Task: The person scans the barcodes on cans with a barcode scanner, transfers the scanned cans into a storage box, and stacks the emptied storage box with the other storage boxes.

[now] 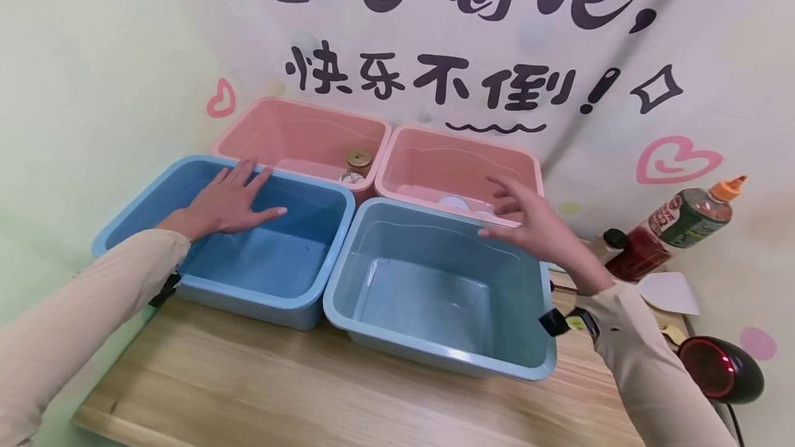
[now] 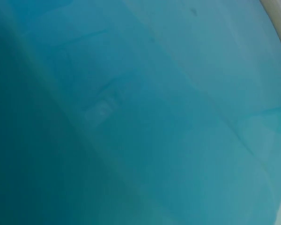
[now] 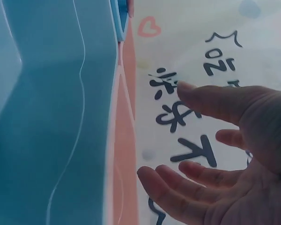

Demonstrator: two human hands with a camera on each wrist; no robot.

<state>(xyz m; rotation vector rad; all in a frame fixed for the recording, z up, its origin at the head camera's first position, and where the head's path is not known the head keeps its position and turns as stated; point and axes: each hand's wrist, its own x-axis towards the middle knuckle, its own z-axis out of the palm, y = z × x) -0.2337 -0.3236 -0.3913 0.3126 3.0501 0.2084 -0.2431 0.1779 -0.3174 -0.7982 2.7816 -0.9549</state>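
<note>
My left hand (image 1: 232,204) is spread palm down over the darker blue bin (image 1: 273,301), fingers reaching towards its far rim and nothing held. The left wrist view is filled by that bin's blue wall (image 2: 178,140). Above the far right corner of the lighter blue bin (image 1: 435,354) hovers my right hand (image 1: 537,223), its fingers loosely bent and apart. In the right wrist view, the thumb and fingertips of this hand (image 3: 243,154) have only the wall behind them. Behind stand a left pink bin (image 1: 310,133) and a right pink bin (image 1: 459,161).
Two cans, one gold-topped (image 1: 359,159), sit in the left pink bin; white round things (image 1: 453,203) lie in the right one. Right of the bins stand a sauce bottle (image 1: 689,223), a black-capped jar (image 1: 610,245) and a black device with a red ring (image 1: 714,368) near the wooden table (image 1: 279,378).
</note>
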